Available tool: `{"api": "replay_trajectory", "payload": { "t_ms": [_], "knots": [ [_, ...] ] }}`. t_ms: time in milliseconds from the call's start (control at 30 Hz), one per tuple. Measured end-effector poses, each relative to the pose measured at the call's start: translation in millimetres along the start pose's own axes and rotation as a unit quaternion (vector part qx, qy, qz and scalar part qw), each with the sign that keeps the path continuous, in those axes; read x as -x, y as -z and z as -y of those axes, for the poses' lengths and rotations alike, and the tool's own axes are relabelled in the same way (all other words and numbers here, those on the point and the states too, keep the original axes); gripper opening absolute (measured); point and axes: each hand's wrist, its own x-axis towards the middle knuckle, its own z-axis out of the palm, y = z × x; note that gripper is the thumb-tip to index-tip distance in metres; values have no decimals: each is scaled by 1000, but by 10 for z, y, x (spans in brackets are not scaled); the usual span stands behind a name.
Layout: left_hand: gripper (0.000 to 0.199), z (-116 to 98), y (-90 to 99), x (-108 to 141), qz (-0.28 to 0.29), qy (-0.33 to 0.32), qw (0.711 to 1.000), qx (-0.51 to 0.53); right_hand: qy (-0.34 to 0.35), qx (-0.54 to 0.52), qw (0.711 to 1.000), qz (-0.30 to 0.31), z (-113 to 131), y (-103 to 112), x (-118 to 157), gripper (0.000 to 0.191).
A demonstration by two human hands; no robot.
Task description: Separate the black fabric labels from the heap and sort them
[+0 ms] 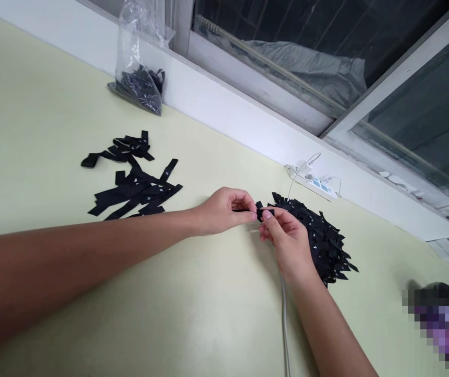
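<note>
Between my two hands is a short black fabric strip (259, 214), held over the table. My left hand (228, 210) pinches one end of it between thumb and fingers. My right hand (287, 235) grips the other end, thumb on top. Just beyond my right hand lies a big heap of black strips (322, 241), some with small white marks. A looser scatter of black strips (138, 188) lies to the left, past my left forearm, which covers part of it.
A clear plastic bag (140, 78) with black pieces inside stands against the wall at the back left. By the wall lies a white power strip (313, 183) with plugs. A grey cable (284, 319) runs down the table. A pixelated patch covers something at lower right.
</note>
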Motion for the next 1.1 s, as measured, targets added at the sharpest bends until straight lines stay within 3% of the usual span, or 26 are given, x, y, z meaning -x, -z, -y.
{"api": "replay_trajectory", "payload": {
  "t_ms": [433,767,1100],
  "knots": [
    [20,32,-2,-46,-35,5,999,-23,31,47,998,20,15,-22,-20,24],
    [12,95,-34,-33,-54,-35,994,-91,37,57,997,23,14,-18,-20,22],
    [8,12,-69,20,-63,-44,986,-151,24,32,999,31,6,-14,-16,19]
  ]
}}
